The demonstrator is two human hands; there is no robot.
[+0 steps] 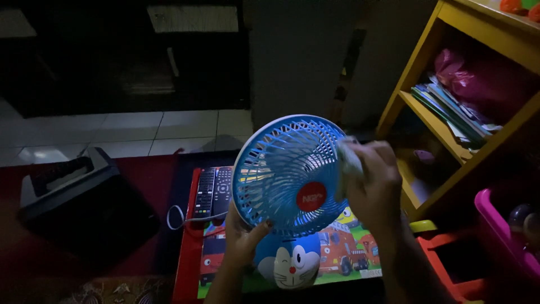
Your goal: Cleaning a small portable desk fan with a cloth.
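Blue plastic made the round grille of the small fan (289,174), with a red cap in its centre and a cartoon cat face on its base. My left hand (243,236) held the fan from below, at the lower left edge of the grille; the fingers (263,226) were curled closed around the rim and the thumb side was pressed to the back. My right hand (376,186) was at the right edge of the grille, with its fingers closed on a pale crumpled cloth (347,163) that touched the blue bars. I held the fan upright, above a small red worktop (183,253) whose top was covered with a colourful picture of cartoon vehicles. Two dark remote controls (214,191) lay side by side on the far left part of this worktop, partly behind the fan, and a white cable (174,217) looped just beside them. Well to the left stood a dark box-shaped thing (84,202) on the floor. To the right was a yellow shelf (427,112) with a pile of books (450,107) and a pink bag (455,70), and near it a pink container (503,225).
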